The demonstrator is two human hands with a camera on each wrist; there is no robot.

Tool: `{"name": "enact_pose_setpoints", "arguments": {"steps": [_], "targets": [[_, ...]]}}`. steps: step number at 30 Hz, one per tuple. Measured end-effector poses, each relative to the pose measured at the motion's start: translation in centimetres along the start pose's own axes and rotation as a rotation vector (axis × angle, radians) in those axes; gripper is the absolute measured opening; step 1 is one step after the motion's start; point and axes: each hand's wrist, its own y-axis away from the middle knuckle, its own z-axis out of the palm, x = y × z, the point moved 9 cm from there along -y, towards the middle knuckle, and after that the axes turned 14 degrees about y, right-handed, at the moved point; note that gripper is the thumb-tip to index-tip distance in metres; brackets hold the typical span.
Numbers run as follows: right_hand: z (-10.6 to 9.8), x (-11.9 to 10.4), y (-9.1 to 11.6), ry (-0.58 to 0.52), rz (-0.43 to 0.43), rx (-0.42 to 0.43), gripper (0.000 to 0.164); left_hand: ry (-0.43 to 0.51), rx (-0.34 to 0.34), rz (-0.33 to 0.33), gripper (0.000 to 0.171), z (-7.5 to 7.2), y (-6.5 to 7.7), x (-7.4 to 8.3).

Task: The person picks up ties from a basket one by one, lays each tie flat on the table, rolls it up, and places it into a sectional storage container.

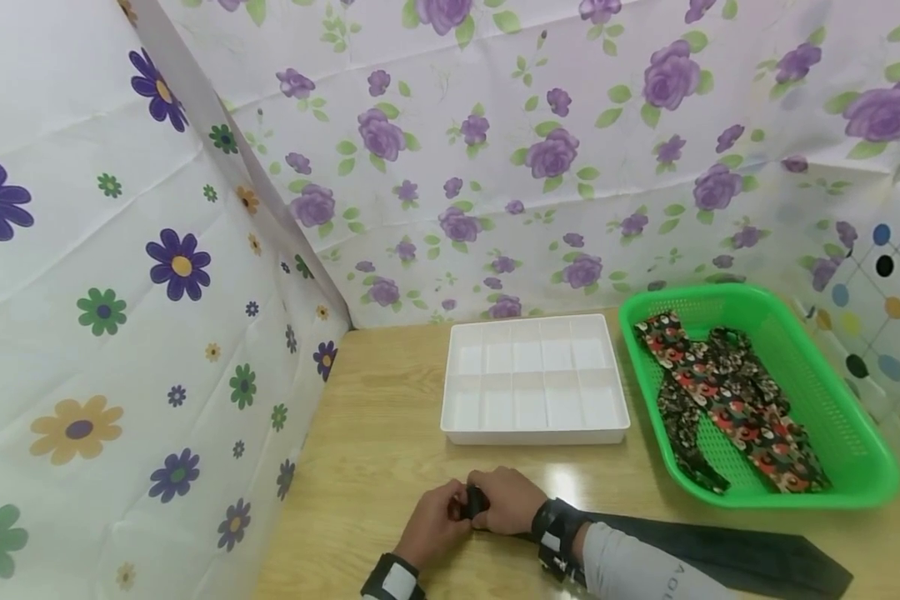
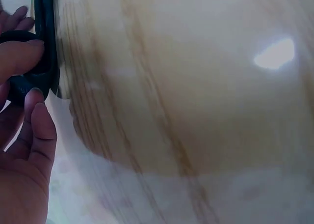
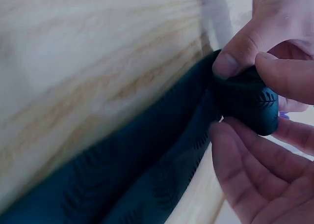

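**Both hands held the rolled end of a dark necktie**

Head view: we saw the left hand and right hand close together over the wood-grain table, fingers curled, both pinching the small roll. The rest of the necktie lay flat on the table, running right, partly under the right forearm, to its pointed tip near the lower right. We noted black wristbands on both wrists and a light grey sleeve with lettering on the right arm. Just beyond the hands sat a white divided tray, two rows of five compartments. To its right stood a green plastic basket with patterned fabric pieces inside, the widest a red-and-dark print. Purple-rose sheeting hung behind, daisy-print sheeting on the left, dotted sheeting on the right.

Left wrist view: we got the left hand at the left edge, a thumb over the roll, fingertips beneath. The fabric read dark teal here; table glare filled a spot on the right.

Right wrist view: we had both hands around the roll, thumbs near its top, fingers below. A leaf-like motif showed on it; the strip trailed to the lower left.
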Motion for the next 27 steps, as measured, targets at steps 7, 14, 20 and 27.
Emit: {"name": "enact_pose_setpoints", "arguments": {"steps": [7, 14, 20, 27], "targets": [[0.2, 0.7, 0.3, 0.135, 0.034, 0.059, 0.028, -0.011, -0.023, -0.001, 0.031, 0.4, -0.2, 0.2], [1.2, 1.7, 1.2, 0.143, 0.096, 0.086, 0.024, -0.013, -0.011, 0.003, 0.034, 0.4, 0.0, -0.1], [0.8, 1.6, 2.4, 0.183, 0.114, 0.126, 0.021, 0.044, -0.024, 0.0, 0.032, 0.5, 0.0, -0.3], [1.7, 2.7, 2.6, 0.19, 0.151, 0.107, 0.021, 0.159, -0.048, -0.013, 0.036, 0.5, -0.1, -0.7]]}}
